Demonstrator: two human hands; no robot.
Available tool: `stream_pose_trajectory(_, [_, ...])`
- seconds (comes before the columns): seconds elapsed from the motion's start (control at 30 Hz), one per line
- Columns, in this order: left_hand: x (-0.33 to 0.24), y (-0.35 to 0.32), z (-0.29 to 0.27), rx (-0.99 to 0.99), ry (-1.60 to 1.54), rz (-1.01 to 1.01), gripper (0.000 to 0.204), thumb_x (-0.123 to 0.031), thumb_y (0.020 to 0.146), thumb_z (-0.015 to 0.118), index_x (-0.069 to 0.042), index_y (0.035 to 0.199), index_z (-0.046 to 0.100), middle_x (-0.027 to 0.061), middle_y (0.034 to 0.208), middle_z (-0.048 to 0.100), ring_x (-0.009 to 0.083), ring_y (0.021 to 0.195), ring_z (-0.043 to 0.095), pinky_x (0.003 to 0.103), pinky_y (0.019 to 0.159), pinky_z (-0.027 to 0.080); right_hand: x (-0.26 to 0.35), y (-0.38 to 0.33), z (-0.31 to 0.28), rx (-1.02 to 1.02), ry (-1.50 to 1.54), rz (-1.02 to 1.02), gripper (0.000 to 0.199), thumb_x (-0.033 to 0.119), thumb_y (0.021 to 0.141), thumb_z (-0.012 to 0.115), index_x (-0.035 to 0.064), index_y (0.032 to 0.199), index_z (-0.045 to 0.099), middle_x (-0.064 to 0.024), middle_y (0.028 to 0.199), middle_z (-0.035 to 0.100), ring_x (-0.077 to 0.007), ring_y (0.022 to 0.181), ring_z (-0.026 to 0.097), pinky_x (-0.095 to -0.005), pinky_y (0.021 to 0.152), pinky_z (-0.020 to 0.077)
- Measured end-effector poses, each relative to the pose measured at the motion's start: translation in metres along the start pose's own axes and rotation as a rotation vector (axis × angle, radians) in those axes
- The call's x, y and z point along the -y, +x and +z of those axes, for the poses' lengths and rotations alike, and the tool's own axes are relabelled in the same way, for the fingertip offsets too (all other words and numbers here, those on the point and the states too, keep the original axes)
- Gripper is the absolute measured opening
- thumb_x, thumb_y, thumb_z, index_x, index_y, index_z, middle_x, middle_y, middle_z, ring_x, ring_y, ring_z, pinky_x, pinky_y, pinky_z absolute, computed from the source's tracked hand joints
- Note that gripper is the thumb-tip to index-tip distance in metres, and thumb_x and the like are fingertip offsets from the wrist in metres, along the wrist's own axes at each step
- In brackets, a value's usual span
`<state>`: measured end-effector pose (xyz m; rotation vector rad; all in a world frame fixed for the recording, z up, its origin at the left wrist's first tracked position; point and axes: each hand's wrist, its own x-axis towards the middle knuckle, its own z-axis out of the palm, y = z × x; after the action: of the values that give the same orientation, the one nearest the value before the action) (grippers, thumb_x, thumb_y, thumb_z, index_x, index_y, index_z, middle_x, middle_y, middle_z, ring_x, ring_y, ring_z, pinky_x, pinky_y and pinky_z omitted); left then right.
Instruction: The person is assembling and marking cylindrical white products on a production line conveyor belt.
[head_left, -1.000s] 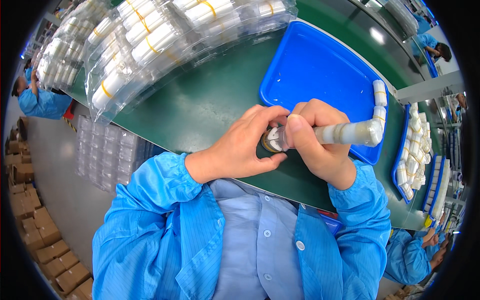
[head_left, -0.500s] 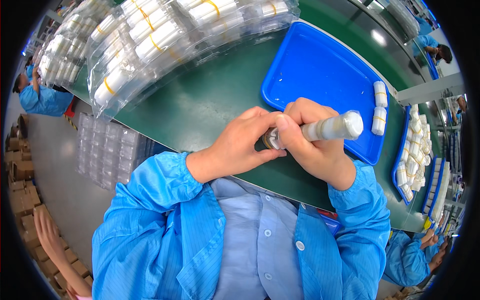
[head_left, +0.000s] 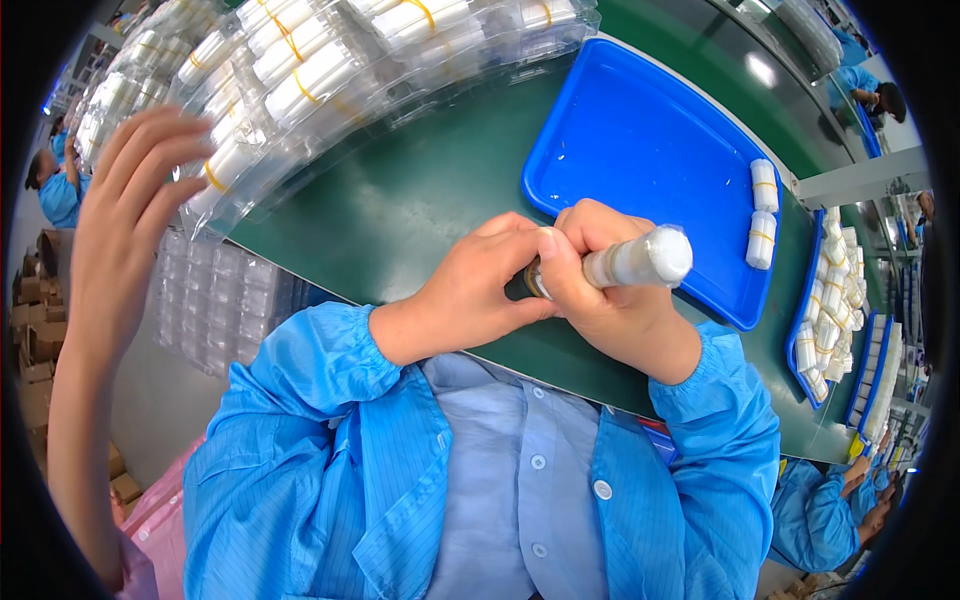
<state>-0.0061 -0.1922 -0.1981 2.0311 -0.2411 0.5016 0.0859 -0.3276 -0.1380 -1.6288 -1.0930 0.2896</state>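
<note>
My right hand (head_left: 622,305) is wrapped round a slim white roll (head_left: 662,257) in clear plastic, its round white end pointing to the right. My left hand (head_left: 470,285) closes with thumb and fingers round the roll's other end, and the fingers of both hands touch there. That end is mostly hidden, so what the left fingers do on it is hard to see. Just beyond my right hand lies a blue tray (head_left: 640,130) with two white rolls (head_left: 763,212), each with a yellow band, along its right side.
Clear plastic trays of banded white rolls (head_left: 320,75) line the far left of the green table (head_left: 400,190). Another person's hand (head_left: 140,190) reaches in beside them. A second blue tray, heaped with white rolls (head_left: 830,310), stands at the right. Empty clear blister trays (head_left: 210,300) are stacked at the left.
The other person's hand has risen from the lower left to the clear trays. The roll in my hands has shifted slightly left and tilted more toward the view.
</note>
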Motion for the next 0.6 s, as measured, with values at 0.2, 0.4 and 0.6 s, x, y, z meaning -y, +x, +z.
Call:
stream_pose_trajectory(0.2, [0.0, 0.002, -0.002, 0.039, -0.017, 0.028, 0.043, -0.014, 0.07, 0.081, -0.004, 0.107, 0.061, 0.009, 0.098, 0.063, 0.0277, 0.092, 0.058, 0.038, 0.08, 0.048, -0.005, 0.0, -0.002, 0.009, 0.017, -0.004, 0.015, 0.01, 0.083, 0.068, 0.0038, 0.075, 0.057, -0.0112, 0.059, 0.055, -0.0267, 0.049, 0.055, -0.0345, 0.046, 0.0413])
stream_pose_trajectory(0.4, [0.002, 0.004, -0.004, 0.082, -0.042, 0.049, 0.047, -0.015, 0.071, 0.081, -0.005, 0.111, 0.06, 0.0099, 0.101, 0.062, 0.0298, 0.093, 0.057, 0.041, 0.085, 0.045, -0.005, -0.003, 0.0, -0.009, 0.03, -0.018, 0.016, 0.011, 0.084, 0.068, 0.0032, 0.075, 0.056, -0.0104, 0.059, 0.053, -0.0232, 0.049, 0.052, -0.0334, 0.045, 0.0396])
stream_pose_trajectory(0.6, [-0.001, 0.005, -0.005, 0.144, -0.389, -0.297, 0.053, -0.014, 0.076, 0.081, -0.004, 0.121, 0.055, 0.0124, 0.114, 0.063, 0.0246, 0.106, 0.06, 0.037, 0.095, 0.046, 0.009, 0.007, -0.036, -0.276, 0.42, -0.015, 0.02, 0.01, 0.092, 0.062, 0.0075, 0.073, 0.055, -0.0013, 0.064, 0.057, -0.0074, 0.057, 0.052, -0.0252, 0.046, 0.0385])
